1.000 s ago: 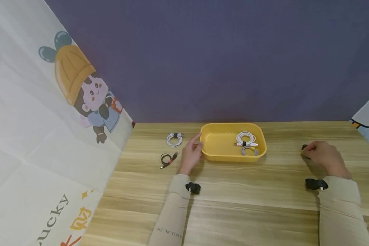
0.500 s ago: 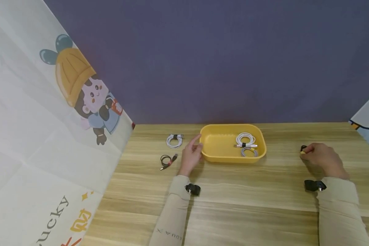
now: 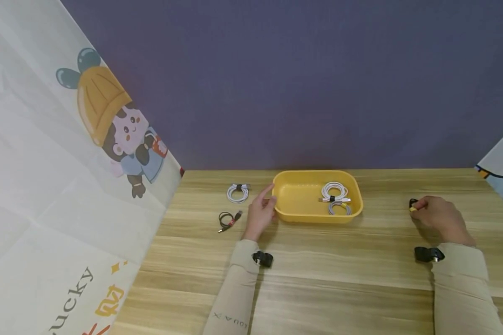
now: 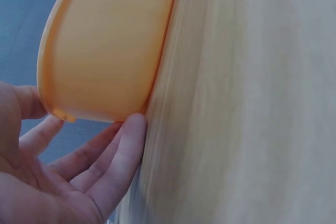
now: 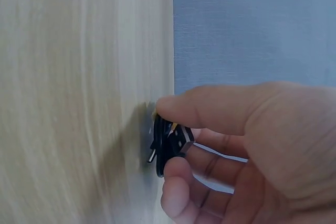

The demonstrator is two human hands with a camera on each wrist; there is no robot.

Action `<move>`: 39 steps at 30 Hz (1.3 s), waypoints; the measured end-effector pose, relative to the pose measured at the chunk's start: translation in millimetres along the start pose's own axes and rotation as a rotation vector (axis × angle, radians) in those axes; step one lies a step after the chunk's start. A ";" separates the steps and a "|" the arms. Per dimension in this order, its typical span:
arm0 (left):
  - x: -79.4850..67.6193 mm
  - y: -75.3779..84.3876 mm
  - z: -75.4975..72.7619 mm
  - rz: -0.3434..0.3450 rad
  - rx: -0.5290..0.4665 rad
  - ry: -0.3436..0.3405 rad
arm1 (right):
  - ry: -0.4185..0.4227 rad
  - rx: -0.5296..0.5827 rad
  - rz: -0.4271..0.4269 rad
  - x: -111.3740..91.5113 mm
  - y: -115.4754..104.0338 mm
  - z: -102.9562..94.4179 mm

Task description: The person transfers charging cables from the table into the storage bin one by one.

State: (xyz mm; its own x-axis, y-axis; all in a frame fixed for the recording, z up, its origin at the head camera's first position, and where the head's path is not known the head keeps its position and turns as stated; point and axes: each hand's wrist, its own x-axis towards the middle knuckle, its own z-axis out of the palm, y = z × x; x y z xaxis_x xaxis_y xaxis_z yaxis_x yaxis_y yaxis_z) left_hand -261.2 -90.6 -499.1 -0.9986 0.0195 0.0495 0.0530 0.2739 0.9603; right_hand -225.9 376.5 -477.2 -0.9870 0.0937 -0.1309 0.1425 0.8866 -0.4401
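My right hand (image 3: 440, 215) pinches a small coiled black USB cable (image 5: 164, 142) with a yellow tie between thumb and fingers. The right wrist view shows its USB plug (image 5: 182, 139) poking out, close to the tabletop. At the left end of a yellow plastic box (image 3: 295, 217), my left hand (image 3: 260, 215) rests its fingertips (image 4: 135, 124) against the outer wall, the fingers only slightly bent. Inside the box, towards its right end, lie a coiled white cable (image 3: 333, 185) and a smaller coiled grey cable (image 3: 330, 210) with a yellow tie.
Left of the box, a white coiled cable (image 3: 230, 197) with a black strap and a black USB cable (image 3: 222, 219) with a red tie lie on the wooden table (image 3: 339, 284). A dark blue panel (image 3: 293, 83) stands behind; a printed white sheet (image 3: 33, 177) borders the left.
The pinched black cable has turned a little in my right hand, its yellow tie now showing more. My left hand and the box hold the same place; the whole view has shifted slightly.
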 end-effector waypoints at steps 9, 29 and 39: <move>-0.4 0.0 -1.2 0.000 0.002 0.001 | 0.047 0.005 -0.027 0.5 -1.3 -1.0; -1.0 0.9 -0.3 -0.004 0.011 -0.001 | 0.122 0.039 -0.089 -3.1 -18.3 -4.0; -0.1 0.2 0.2 -0.022 0.009 -0.004 | 0.142 0.030 -0.117 -1.8 -21.4 -3.4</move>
State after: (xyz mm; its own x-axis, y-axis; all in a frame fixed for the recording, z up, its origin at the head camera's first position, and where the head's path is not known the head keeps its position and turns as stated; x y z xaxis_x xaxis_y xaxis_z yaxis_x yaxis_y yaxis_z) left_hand -261.0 -90.4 -499.0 -0.9995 0.0176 0.0275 0.0313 0.2834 0.9585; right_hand -227.5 358.9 -464.6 -0.9972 0.0560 0.0489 0.0264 0.8814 -0.4717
